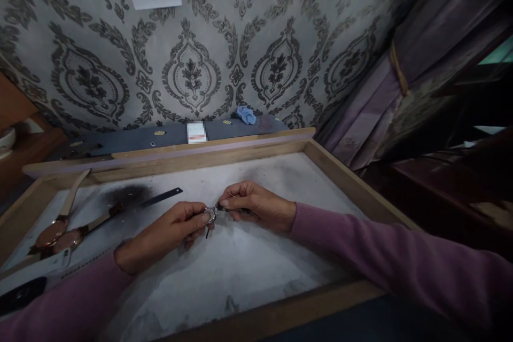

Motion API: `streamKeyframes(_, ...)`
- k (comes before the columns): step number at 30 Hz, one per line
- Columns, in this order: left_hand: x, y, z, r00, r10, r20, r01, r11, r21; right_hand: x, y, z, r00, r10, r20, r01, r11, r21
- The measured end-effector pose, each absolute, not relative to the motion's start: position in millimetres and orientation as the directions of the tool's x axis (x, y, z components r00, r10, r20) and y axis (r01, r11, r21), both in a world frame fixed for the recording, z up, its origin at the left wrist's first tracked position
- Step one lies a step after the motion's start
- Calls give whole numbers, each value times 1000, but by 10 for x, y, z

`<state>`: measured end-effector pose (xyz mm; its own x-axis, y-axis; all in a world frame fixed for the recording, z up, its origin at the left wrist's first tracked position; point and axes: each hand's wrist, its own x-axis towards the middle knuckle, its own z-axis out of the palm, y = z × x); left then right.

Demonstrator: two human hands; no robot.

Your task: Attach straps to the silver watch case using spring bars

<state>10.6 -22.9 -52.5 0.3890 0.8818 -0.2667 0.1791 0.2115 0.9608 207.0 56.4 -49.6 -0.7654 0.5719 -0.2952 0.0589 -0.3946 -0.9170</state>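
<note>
My left hand (182,224) pinches a small round silver watch case (210,215) between thumb and fingers, over the white tray (256,272). A thin dark piece hangs just below those fingers. Close by on the right, my right hand (256,206) is closed on a small dark strip (221,206), its tip almost at the watch case; whether they touch I cannot tell. Two wristwatches with rose-gold round cases, one watch (52,234) beside the other watch (70,239), lie on the left of the tray.
A dark flat strip with a hole (164,196) lies beyond my left hand. Wooden rims (352,187) border the tray. Behind it are a small box (196,132) and a crumpled blue cloth (246,115). A dark oblong object (23,295) lies at lower left.
</note>
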Motion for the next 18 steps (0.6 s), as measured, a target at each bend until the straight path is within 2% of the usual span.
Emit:
streamKeyframes(8,145,-240,-444,377,894,-240,298,128,946,2086,570,-496,-785,557,-272,60,-368,-928)
streamKeyframes(18,167,-240,-386,376,892,-251,332,123,935,2089,572,-506,-788,556,-266,92,-320,-943)
